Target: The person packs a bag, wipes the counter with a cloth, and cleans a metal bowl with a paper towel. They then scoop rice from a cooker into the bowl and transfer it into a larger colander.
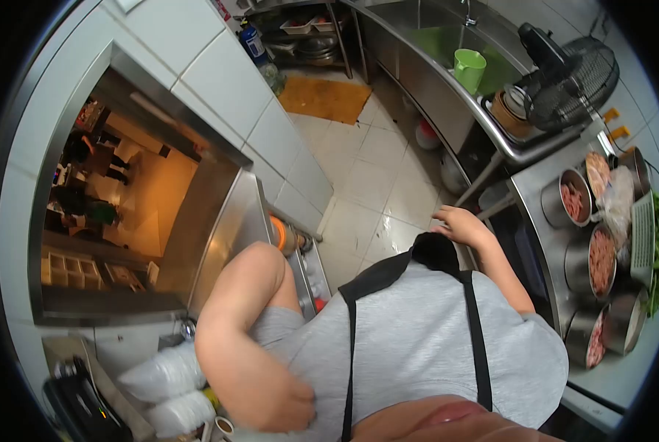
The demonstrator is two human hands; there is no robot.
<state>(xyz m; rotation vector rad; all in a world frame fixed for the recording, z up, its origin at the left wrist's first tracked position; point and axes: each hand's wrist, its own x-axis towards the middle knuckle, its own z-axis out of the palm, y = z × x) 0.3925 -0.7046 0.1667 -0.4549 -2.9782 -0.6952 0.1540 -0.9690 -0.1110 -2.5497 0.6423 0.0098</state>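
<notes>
Where visible, meat in steel pots

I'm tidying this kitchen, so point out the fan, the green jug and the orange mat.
Fan [576, 85], head view: on its round grille.
Green jug [469, 73], head view: on its outer wall.
Orange mat [324, 99], head view: on its top surface.
</notes>
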